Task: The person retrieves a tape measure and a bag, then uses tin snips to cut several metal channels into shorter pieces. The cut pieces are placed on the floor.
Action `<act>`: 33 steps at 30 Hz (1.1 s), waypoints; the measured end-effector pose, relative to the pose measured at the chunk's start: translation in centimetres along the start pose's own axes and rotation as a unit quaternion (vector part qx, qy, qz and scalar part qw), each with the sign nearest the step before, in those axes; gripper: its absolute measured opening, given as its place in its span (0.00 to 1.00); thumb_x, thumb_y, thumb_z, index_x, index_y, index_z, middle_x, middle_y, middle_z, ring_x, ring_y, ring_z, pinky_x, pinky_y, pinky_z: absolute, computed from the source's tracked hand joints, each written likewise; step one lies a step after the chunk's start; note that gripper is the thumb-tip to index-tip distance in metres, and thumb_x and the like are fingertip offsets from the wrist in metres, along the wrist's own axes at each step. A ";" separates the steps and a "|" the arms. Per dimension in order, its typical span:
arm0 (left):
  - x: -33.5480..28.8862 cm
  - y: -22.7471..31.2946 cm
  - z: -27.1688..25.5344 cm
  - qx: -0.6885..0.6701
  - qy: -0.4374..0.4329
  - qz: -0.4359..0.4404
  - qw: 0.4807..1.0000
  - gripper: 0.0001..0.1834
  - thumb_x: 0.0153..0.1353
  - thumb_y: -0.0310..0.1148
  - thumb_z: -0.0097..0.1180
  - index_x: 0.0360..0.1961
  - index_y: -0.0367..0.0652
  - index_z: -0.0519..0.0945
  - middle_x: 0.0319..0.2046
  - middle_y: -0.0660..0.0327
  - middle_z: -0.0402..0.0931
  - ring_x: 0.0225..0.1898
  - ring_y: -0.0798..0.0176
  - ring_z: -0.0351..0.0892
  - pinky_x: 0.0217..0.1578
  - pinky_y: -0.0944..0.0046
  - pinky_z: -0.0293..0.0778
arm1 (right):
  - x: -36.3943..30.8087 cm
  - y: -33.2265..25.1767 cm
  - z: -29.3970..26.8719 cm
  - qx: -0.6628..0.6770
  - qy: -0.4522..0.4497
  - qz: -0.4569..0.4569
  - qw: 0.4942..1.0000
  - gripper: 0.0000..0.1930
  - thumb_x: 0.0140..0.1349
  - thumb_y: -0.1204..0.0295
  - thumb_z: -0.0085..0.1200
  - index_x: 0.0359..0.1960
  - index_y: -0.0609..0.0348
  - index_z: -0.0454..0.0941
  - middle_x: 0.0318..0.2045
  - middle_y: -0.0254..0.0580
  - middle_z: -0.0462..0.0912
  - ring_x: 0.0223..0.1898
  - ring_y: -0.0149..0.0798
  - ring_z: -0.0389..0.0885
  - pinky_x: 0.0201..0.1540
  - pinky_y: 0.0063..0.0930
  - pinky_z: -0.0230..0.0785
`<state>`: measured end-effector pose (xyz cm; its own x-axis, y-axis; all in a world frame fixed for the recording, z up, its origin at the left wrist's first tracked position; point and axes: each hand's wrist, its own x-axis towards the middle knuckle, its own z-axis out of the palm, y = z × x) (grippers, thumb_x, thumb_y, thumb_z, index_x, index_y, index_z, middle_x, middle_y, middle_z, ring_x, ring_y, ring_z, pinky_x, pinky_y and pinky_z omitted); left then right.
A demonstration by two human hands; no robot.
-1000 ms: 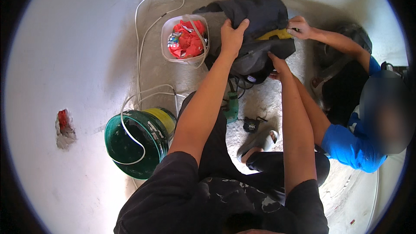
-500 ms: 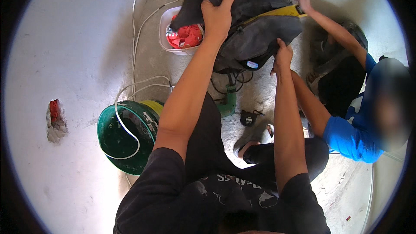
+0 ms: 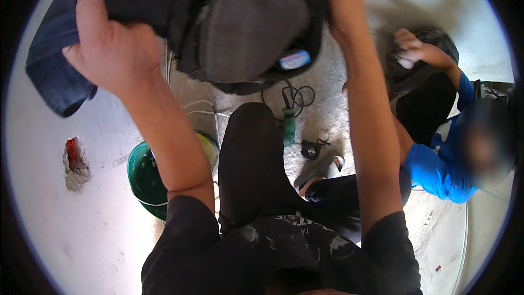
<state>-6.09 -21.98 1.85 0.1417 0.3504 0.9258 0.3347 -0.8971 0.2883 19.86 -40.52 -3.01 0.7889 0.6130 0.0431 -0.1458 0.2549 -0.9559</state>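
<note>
I hold a dark grey and black bag (image 3: 245, 27) up close to the camera with both hands. My left hand (image 3: 106, 41) grips its left side, where dark blue fabric (image 3: 52, 74) hangs down. My right hand (image 3: 341, 8) grips its right edge. The bag fills the top of the view and hides what lies behind it. Below it, my black-trousered leg (image 3: 251, 158) stretches forward over the pale concrete floor.
A green bucket (image 3: 144, 177) with a white cable stands at lower left. A green power tool (image 3: 288, 125) with a black cord and a small black box (image 3: 312, 150) lie on the floor. A person in a blue shirt (image 3: 436, 169) crouches at right, a hand (image 3: 409, 49) on a black backpack (image 3: 436, 84).
I have lifted the bag from the floor up toward my head, both hands rising with it. The other person's hand has left the bag and moved to the backpack.
</note>
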 end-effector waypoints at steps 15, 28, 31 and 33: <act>-8.0 6.7 5.1 0.033 -0.578 -0.114 0.807 0.39 0.63 0.60 0.61 0.60 0.34 0.80 0.60 0.45 0.80 0.61 0.41 0.78 0.63 0.50 0.71 | -0.4 16.7 -5.2 -0.260 -0.102 0.168 0.945 0.21 0.71 0.54 0.56 0.48 0.63 0.78 0.36 0.44 0.84 0.37 0.43 0.83 0.38 0.37 0.78; -14.7 6.5 10.6 0.121 -0.535 0.374 0.748 0.39 0.56 0.57 0.69 0.62 0.41 0.79 0.58 0.44 0.80 0.61 0.43 0.79 0.64 0.51 0.71 | -35.1 29.4 -20.5 -0.807 -0.269 0.241 0.467 0.44 0.39 0.53 0.78 0.60 0.53 0.72 0.56 0.45 0.76 0.57 0.52 0.76 0.44 0.58 0.78; -13.4 8.3 8.9 0.098 -0.553 0.292 0.774 0.41 0.56 0.58 0.69 0.63 0.40 0.79 0.59 0.44 0.79 0.61 0.43 0.79 0.64 0.51 0.71 | -37.5 30.8 -21.4 -0.841 -0.235 0.184 0.452 0.48 0.36 0.51 0.80 0.62 0.52 0.71 0.56 0.46 0.75 0.54 0.52 0.75 0.44 0.58 0.77; -11.0 9.4 6.7 0.091 -0.564 0.196 0.797 0.41 0.56 0.59 0.69 0.63 0.40 0.78 0.59 0.44 0.79 0.61 0.43 0.79 0.64 0.51 0.71 | -36.7 30.9 -21.0 -0.809 -0.246 0.206 0.492 0.49 0.39 0.50 0.80 0.63 0.55 0.69 0.56 0.49 0.75 0.55 0.54 0.77 0.49 0.57 0.78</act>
<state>1.75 -32.48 -7.28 0.9816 0.1639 0.0977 0.1739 -0.9792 -0.1045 -1.06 -70.88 -40.27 0.5925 0.5723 -0.5669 0.7482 -0.6518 0.1241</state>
